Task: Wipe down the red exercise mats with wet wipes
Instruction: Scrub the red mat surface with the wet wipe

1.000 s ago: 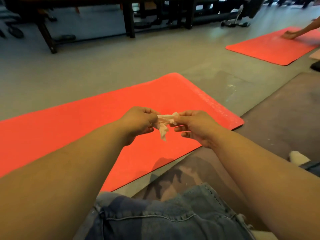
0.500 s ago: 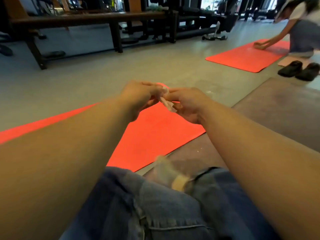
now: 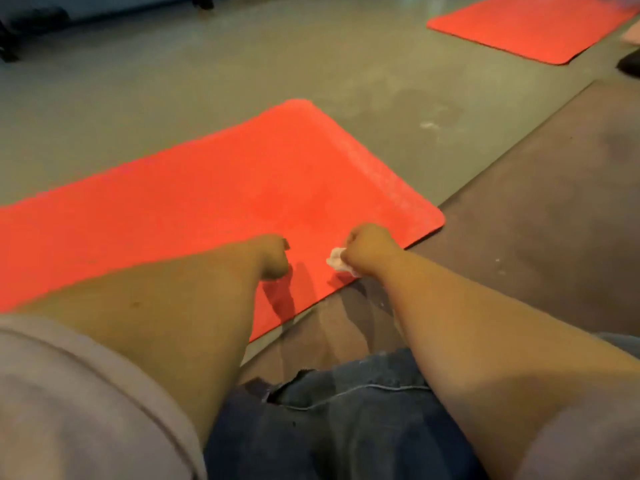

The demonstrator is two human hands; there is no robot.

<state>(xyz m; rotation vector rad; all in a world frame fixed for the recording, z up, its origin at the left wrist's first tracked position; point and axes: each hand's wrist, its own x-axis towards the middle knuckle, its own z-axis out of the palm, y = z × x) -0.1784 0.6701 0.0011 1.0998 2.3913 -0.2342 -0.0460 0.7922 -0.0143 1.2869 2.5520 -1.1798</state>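
Obs., left to right, all places taken from the near red mat (image 3: 207,202).

- Left hand (image 3: 273,258): low over the mat's near edge, just left of the right hand. Grip closed, fingers curled under, nothing visible in it. Half a second ago it pinched one end of the wipe; it has now let go. Contact with the mat: cannot tell, frame is blurred.
- Wet wipe (image 3: 336,263): bunched into a small wad and no longer stretched between two hands. It sits at the mat's near edge, close to the near right corner, and looks to be touching or almost touching the surface.
- Right hand (image 3: 367,251): grip closed on the wipe, and it alone carries it. It has dropped from held-up height to mat level.
- Right short edge of the mat: whitish, dusty-looking strip (image 3: 398,188).
- Far red mat (image 3: 530,29): well beyond the near one, up and to the right.

Reading: readying the wipe looks finished and the first stroke looks about to begin. The mat's surface, including the pale strip, is probably still to do.
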